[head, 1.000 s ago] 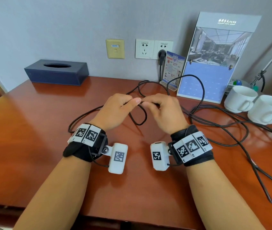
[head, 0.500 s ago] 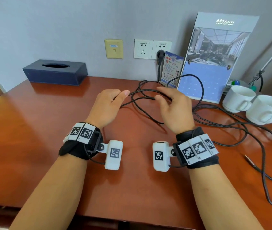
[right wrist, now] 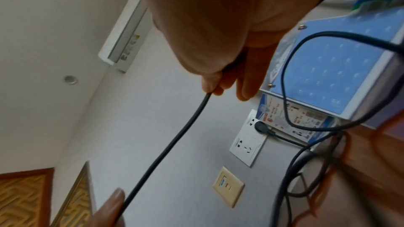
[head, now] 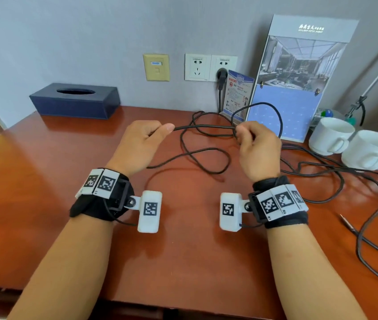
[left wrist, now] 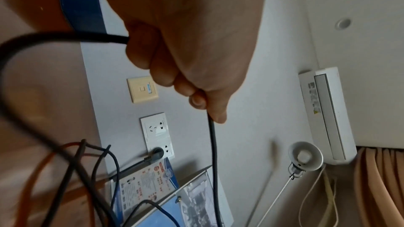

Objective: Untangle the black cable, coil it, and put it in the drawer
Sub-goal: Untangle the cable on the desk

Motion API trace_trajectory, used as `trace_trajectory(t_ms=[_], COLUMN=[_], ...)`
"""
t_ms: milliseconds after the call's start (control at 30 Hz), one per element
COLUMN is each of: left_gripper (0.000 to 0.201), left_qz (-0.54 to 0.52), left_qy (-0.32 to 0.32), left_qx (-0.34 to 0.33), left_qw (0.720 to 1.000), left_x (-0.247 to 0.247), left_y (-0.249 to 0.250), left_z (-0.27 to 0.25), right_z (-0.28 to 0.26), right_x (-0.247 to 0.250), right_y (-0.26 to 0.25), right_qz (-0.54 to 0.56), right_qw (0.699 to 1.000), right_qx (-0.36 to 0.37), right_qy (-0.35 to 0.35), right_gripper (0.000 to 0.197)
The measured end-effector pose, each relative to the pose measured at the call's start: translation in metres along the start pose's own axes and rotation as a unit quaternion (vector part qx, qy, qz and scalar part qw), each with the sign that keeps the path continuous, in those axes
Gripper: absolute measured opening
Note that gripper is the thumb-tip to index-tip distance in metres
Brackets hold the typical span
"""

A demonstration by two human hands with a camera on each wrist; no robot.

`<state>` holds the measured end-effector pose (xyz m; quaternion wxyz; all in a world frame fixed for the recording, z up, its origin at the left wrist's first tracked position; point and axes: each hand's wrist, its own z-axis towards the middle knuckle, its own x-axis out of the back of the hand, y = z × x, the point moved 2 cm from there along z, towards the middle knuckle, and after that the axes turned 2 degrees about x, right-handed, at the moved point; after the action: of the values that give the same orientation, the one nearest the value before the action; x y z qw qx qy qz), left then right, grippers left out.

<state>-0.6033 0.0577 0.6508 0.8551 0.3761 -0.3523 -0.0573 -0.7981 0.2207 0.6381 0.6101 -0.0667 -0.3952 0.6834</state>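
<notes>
The black cable (head: 206, 129) lies in loose loops over the brown desk (head: 45, 192). A short stretch of it runs taut between my two hands, above the desk. My left hand (head: 145, 140) grips the cable (left wrist: 213, 153) with curled fingers. My right hand (head: 256, 146) pinches the cable (right wrist: 172, 142) between thumb and fingers. One loop arches up behind the right hand, in front of the blue calendar stand (head: 284, 109). More of the cable trails off to the right, with a metal plug tip (head: 347, 222) lying on the desk. No drawer is in view.
A dark blue tissue box (head: 75, 100) sits at the back left. Two white cups (head: 328, 136) stand at the right. A plug (head: 222, 75) sits in the wall socket. A small leaflet stand (head: 237, 95) leans by the calendar. A lamp arm (head: 377, 72) rises at the far right.
My hands have moved apart, pulling a length of cable straight between them. The loop that hung under the hands now lies lower on the desk.
</notes>
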Motion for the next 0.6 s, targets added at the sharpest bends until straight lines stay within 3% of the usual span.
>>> trace_trajectory(t_ms=[167, 367, 500, 600], left_gripper=[0.052, 0.051, 0.053, 0.051], left_qz=[-0.004, 0.003, -0.008, 0.006], left_qy=[0.038, -0.025, -0.069, -0.047], left_qx=[0.002, -0.039, -0.053, -0.032], left_qw=[0.999, 0.999, 0.996, 0.998], left_x=[-0.006, -0.021, -0.025, -0.01], left_y=[0.002, 0.017, 0.021, 0.013], left_z=[-0.001, -0.004, -0.008, -0.005], right_z=[-0.008, -0.025, -0.022, -0.012], right_x=[-0.01, -0.032, -0.031, -0.02], right_y=[-0.004, -0.048, -0.048, -0.027], right_qz=[0.009, 0.084, 0.082, 0.07], right_qw=[0.998, 0.979, 0.979, 0.992], right_qx=[-0.056, 0.079, 0.103, 0.053], right_qy=[-0.04, -0.17, -0.154, -0.091], right_gripper=[0.019, 0.032, 0.02, 0.019])
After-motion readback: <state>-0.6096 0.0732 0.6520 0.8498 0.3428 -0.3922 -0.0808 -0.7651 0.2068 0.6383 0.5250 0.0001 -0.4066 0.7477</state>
